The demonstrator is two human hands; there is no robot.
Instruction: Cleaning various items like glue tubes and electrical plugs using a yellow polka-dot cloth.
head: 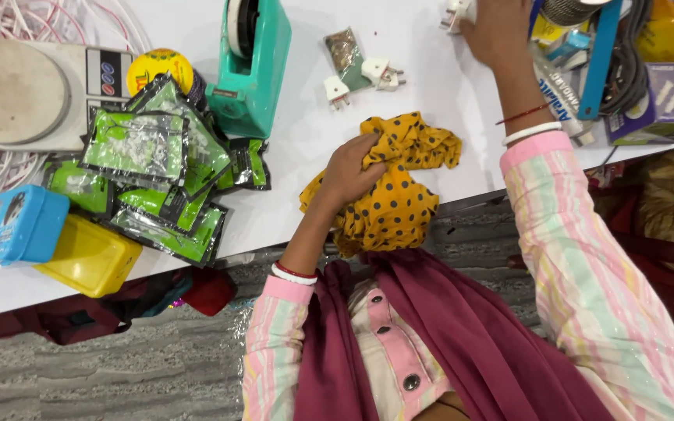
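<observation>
Green packets (157, 168) piled at 9 o'clock on the white table (423, 86), teal tape dispenser (251, 66) at 11. Left hand (350, 173) clenched on yellow dotted cloth (395, 191), dead center at the table edge. Two white plugs (364, 78) at 12. Right hand (497, 31) at 1 o'clock, fingers closed over another white plug (454, 13).

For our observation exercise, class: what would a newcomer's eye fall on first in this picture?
First, the yellow cloth with black dots, bunched at the table's near edge under the left hand. Next, the teal tape dispenser at the top, with a heap of green packets to its left. The right hand reaches a white plug at the far edge.
</observation>
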